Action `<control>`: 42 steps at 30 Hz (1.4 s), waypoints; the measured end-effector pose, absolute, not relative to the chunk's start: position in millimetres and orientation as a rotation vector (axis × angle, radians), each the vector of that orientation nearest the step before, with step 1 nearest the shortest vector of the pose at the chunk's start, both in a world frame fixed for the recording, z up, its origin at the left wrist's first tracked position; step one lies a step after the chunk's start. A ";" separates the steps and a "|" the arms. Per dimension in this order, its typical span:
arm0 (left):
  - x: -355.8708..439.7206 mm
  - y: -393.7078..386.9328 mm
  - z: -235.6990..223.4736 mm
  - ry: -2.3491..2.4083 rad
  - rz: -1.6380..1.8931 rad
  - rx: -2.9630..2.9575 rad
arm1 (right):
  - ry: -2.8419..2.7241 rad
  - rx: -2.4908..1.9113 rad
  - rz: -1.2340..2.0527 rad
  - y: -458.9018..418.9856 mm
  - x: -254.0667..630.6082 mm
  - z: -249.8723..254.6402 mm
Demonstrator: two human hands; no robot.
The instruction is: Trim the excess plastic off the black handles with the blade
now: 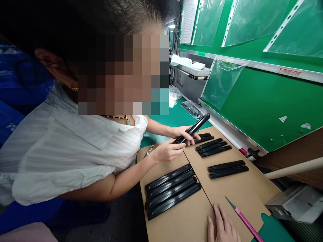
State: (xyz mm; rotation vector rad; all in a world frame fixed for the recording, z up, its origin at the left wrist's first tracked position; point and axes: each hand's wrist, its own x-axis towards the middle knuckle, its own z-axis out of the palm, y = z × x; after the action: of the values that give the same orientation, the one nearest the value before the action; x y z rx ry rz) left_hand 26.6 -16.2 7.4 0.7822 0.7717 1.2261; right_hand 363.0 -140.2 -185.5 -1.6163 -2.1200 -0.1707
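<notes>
My right hand lies on the brown cardboard sheet at the bottom edge, its fingers stretched out and holding nothing. To its right is a slim knife-like tool with a pink handle and a pointed grey-green tip. Up and left of the hand, several long glossy black strips with rounded ends lie side by side. Two more black strips sit farther up, and another group of black strips rests beyond them. My left hand is out of the picture.
A co-worker in a white top sits at the left, holding a black strip in both hands above the cardboard. A green board with clear plastic sleeves stands behind. At the right are a metal box and a pale rod.
</notes>
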 end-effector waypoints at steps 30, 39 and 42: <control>89.6 -59.0 -8.0 0.103 0.715 -0.529 | -2.191 -1.814 0.010 -147.4 353.6 -155.4; 93.7 -55.2 -27.3 0.148 0.849 -0.276 | -2.195 -1.778 0.013 -145.3 354.9 -148.3; 95.1 -56.9 -25.8 0.143 0.847 -0.351 | -2.195 -1.773 0.026 -145.4 354.9 -146.4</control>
State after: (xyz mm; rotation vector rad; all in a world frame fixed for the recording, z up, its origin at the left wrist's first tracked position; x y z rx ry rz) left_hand 95.1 -56.9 -25.8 -0.3512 0.1433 0.8465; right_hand 354.9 -145.4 -146.4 -1.7727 -2.1948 0.0261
